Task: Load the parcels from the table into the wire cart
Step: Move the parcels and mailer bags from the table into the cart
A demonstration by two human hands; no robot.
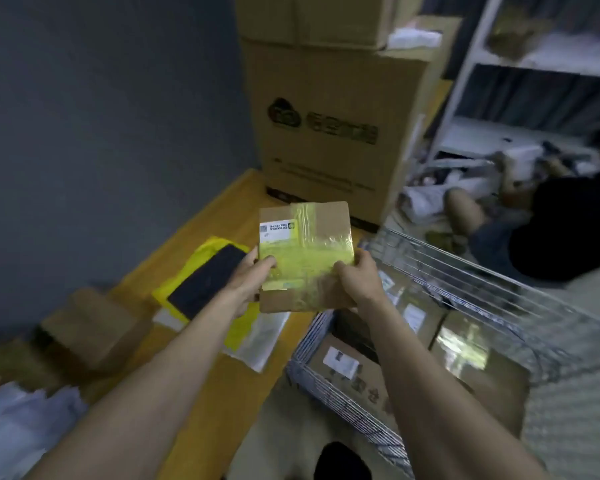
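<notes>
Cardboard parcel [305,254] between two hands [250,275], perhaps three parcels carted.

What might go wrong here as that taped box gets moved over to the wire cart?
1. The left hand also seems to hold a dark phone-like device while pinching the taped box; either might slip.
2. The glossy yellow tape under the right hand looks slick, so the grip may slide.
3. The wire cart already holds boxes; dropped carelessly, this one could land tilted or catch the rim.
</notes>
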